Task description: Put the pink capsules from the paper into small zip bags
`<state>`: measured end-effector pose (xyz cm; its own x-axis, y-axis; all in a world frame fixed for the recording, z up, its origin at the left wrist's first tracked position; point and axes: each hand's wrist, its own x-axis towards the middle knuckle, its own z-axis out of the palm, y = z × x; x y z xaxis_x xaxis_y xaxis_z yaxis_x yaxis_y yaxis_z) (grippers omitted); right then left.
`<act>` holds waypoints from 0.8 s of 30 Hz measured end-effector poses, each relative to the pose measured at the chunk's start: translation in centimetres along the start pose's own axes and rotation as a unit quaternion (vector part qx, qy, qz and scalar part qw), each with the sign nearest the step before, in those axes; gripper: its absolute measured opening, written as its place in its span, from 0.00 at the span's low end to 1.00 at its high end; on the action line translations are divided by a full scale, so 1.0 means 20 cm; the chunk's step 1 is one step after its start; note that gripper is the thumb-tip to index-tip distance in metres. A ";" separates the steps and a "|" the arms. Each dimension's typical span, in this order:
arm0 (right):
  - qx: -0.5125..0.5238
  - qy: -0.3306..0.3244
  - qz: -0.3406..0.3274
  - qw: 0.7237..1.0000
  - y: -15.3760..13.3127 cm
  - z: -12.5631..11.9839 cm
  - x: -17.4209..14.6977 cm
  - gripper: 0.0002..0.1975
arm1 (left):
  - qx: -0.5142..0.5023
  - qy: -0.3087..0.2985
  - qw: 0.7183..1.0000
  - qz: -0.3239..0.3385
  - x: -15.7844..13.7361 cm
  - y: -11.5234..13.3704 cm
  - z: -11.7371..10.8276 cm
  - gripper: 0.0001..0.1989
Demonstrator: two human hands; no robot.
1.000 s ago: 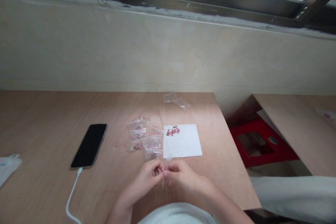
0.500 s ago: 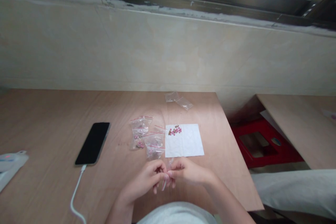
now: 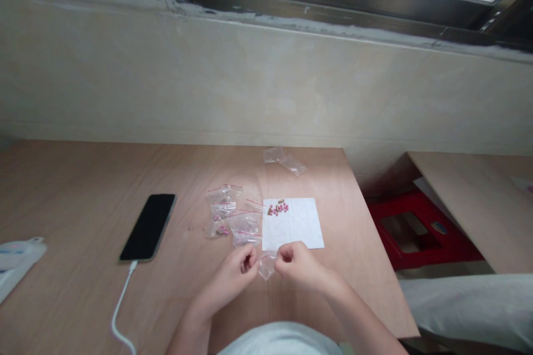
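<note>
Between my two hands hangs a small clear zip bag (image 3: 266,266), its top edge towards the far side. My left hand (image 3: 239,269) pinches its left edge and my right hand (image 3: 297,265) pinches its right edge; both are closed. Just beyond them lies a white paper sheet (image 3: 297,230), with pink beads (image 3: 284,207) and several brownish, metallic-looking pieces (image 3: 281,201) near its upper left corner. To its left, several clear zip bags (image 3: 245,224) with red seal lines overlap, some holding pink beads. The contents of the held bag cannot be made out.
A black phone (image 3: 149,227) with a white cable (image 3: 117,310) lies on the wooden table (image 3: 83,194). Two clear bags (image 3: 292,164) lie near the wall. A white object (image 3: 20,260) sits at far left. Right of the table edge is a red object (image 3: 425,233).
My hands have moved apart and slightly away from me. The bag, bunched between my fingers before, now shows spread out between them.
</note>
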<state>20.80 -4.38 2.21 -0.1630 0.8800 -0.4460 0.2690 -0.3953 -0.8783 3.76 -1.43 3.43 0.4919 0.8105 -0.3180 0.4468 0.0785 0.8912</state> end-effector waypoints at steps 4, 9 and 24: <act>0.014 -0.030 -0.036 0.999 -0.04 0.06 -0.03 0.08 | -0.018 -0.012 0.999 0.031 0.01 -0.02 0.07 0.08; -0.026 0.047 -0.023 0.998 -0.06 0.07 -0.04 0.09 | 0.037 0.024 0.998 0.048 -0.01 -0.01 0.01 0.18; 0.003 0.154 -0.102 0.983 -0.05 -0.12 0.26 0.09 | -0.026 0.018 1.000 0.001 -0.05 0.02 -0.04 0.19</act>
<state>22.05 1.19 1.29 0.0823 0.9787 -0.1879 0.2544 -0.2029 -0.9456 2.92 -1.72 4.23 0.4652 0.8311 -0.3046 0.4064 0.1051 0.9076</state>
